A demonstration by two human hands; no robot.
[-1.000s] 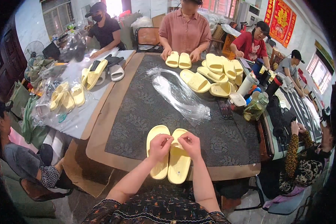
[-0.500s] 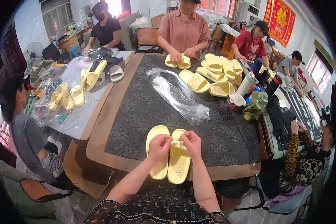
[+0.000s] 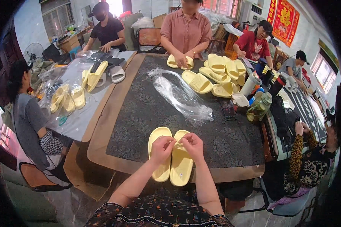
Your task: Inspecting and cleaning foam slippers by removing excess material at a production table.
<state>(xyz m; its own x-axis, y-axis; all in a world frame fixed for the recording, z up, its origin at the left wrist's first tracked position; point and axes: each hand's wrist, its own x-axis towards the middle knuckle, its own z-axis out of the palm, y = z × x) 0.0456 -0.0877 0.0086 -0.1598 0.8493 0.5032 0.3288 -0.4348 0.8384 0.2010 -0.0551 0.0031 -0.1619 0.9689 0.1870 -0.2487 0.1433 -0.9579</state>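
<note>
A pair of pale yellow slide sandals lies side by side at the table's near edge, toes pointing away from me. My left hand (image 3: pixel 163 147) rests over the strap of the left sandal (image 3: pixel 161 172), with thumb and fingertips pinched together. Over the right sandal (image 3: pixel 181 170) is my right hand (image 3: pixel 192 145), its fingers pinched too. The fingertips of both hands nearly meet above the gap between the straps. Whatever they pinch is too small to make out. A small label sits on the right sandal's heel.
Clear plastic bags (image 3: pixel 180 96) lie mid-table. Beyond them is a heap of yellow sandals (image 3: pixel 219 73), beside bottles and a jar (image 3: pixel 260 108). A co-worker (image 3: pixel 185 30) handles sandals across the table. Bagged sandals (image 3: pixel 68 98) cover the left table; other people sit around.
My hands have barely moved; the right fingertips have shifted slightly toward the left ones. The seated person at left has leaned into view, and the co-worker opposite has shifted their hands.
</note>
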